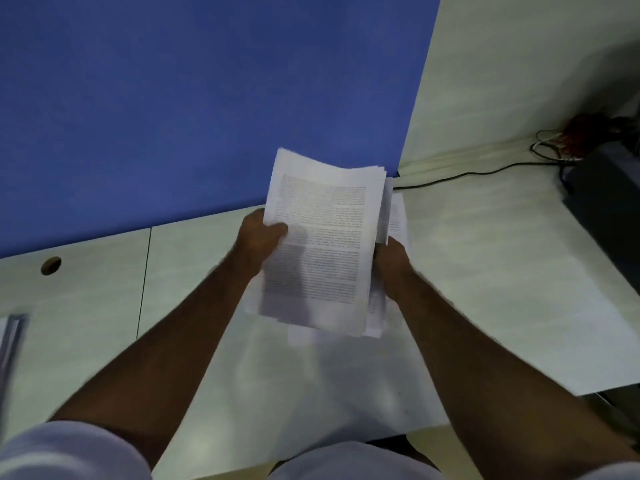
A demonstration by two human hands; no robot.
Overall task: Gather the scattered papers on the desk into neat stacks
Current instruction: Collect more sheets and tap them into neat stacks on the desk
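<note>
A bundle of printed white papers (322, 237) is held upright above the pale desk (485, 271), its sheets uneven at the lower and right edges. My left hand (259, 242) grips the bundle's left edge, thumb over the front page. On the right edge my right hand (391, 263) holds the bundle, its fingers hidden behind the sheets. The picture is blurred by motion.
A blue partition (173, 98) stands behind the desk. A dark device (606, 209) with black cables (467, 174) sits at the far right. A cable hole (51, 265) lies at the left, and a blurred object (10, 344) at the left edge.
</note>
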